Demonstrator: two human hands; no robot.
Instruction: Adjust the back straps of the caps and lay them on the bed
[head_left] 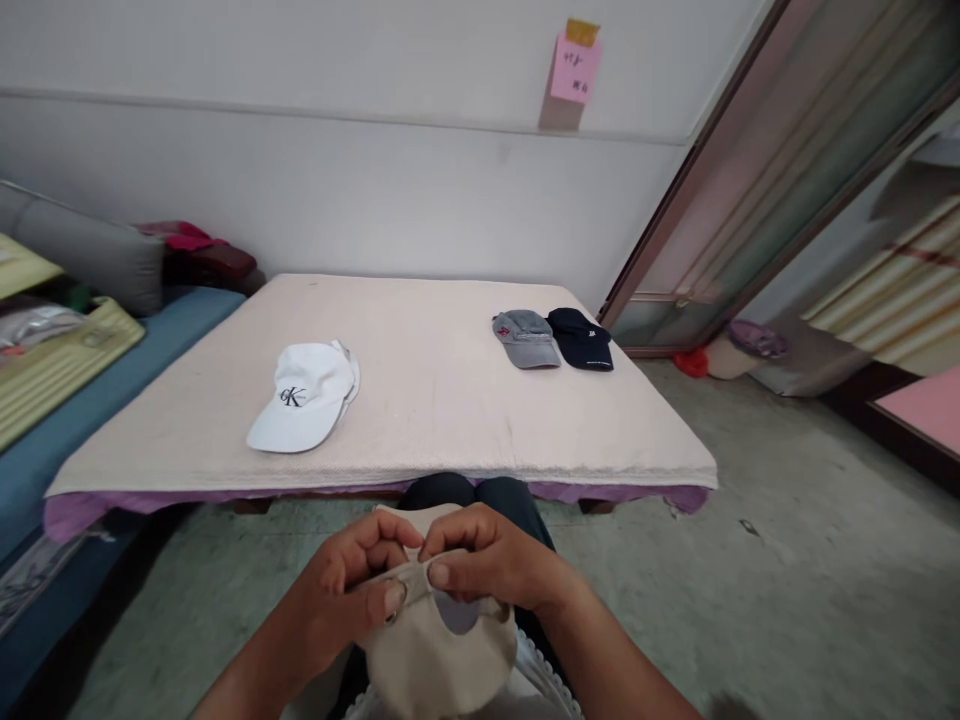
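Note:
Over my lap I hold a beige cap (439, 655) with its back strap facing up. My left hand (349, 590) pinches the strap from the left, fingers closed on it. From the right, my right hand (487, 560) grips the same strap, thumb pressed on top. Both hands meet at the strap, just in front of the low table's near edge. My dark trouser knees show behind the cap.
A low table (450, 440) under a cream cloth holds a white cap (304, 395) at the left, and a grey cap (527, 338) beside a navy cap (581, 338) at the far right. A blue mattress (90, 400) with cushions lies left. A sliding door (750, 200) stands right.

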